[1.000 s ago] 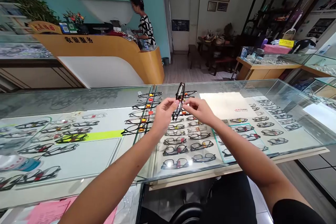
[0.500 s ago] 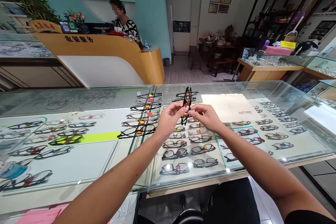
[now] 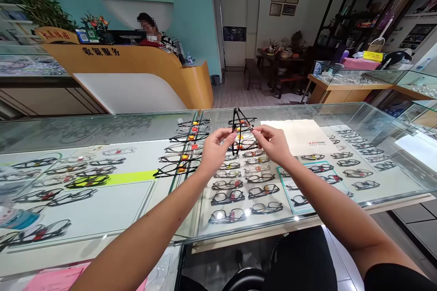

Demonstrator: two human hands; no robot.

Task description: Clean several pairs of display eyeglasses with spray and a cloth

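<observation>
A pair of black-framed eyeglasses (image 3: 234, 120) is held up edge-on above the glass counter (image 3: 191, 236), between my two hands. My left hand (image 3: 215, 148) pinches the front of the eyeglasses with thumb and fingertips. On the other side, my right hand (image 3: 276, 144) pinches the end of one temple arm, which slants away from the front. Below and behind them, rows of eyeglasses (image 3: 227, 198) lie with small coloured tags. A line of dark-framed eyeglasses (image 3: 179, 168) sits on the counter just left of my left hand.
A cream sheet (image 3: 290, 134) with red print lies right of my right hand. A clear container with a blue band (image 3: 20, 219) stands at the far left, near pink papers (image 3: 56, 277). Across the room, a person (image 3: 152, 32) is behind an orange-and-white service desk (image 3: 136, 61).
The temple arm in my right hand has swung out from the frame, and my hands are farther apart. The person behind the desk has bent lower.
</observation>
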